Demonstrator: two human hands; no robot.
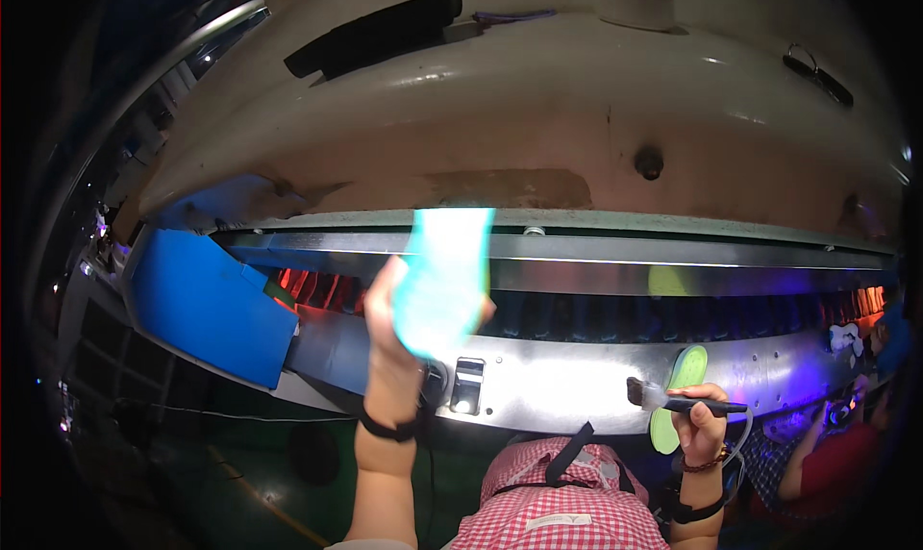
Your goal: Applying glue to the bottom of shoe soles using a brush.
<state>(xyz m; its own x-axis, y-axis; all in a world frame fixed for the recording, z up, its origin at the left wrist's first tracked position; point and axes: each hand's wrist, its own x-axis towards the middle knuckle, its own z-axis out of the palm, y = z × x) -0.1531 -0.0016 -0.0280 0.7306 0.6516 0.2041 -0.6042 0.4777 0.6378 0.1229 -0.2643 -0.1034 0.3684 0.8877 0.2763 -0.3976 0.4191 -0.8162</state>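
My left hand (392, 331) is raised in front of me and grips a flat, glowing light-blue insole-shaped piece (442, 279), held upright before the metal conveyor housing (577, 382). My right hand (700, 423) is lower at the right and holds a small dark-handled brush (673, 399) with its bristles pointing left. A green insole-shaped piece (679, 396) sits just behind that hand, against the metal housing. Both wrists wear dark bands.
A long metal conveyor with a dark belt (673, 314) runs across the view under a beige hood (538, 117). A blue panel (207, 305) stands at the left. Another person (827, 454) sits at the far right. My red checked apron (567, 502) is below.
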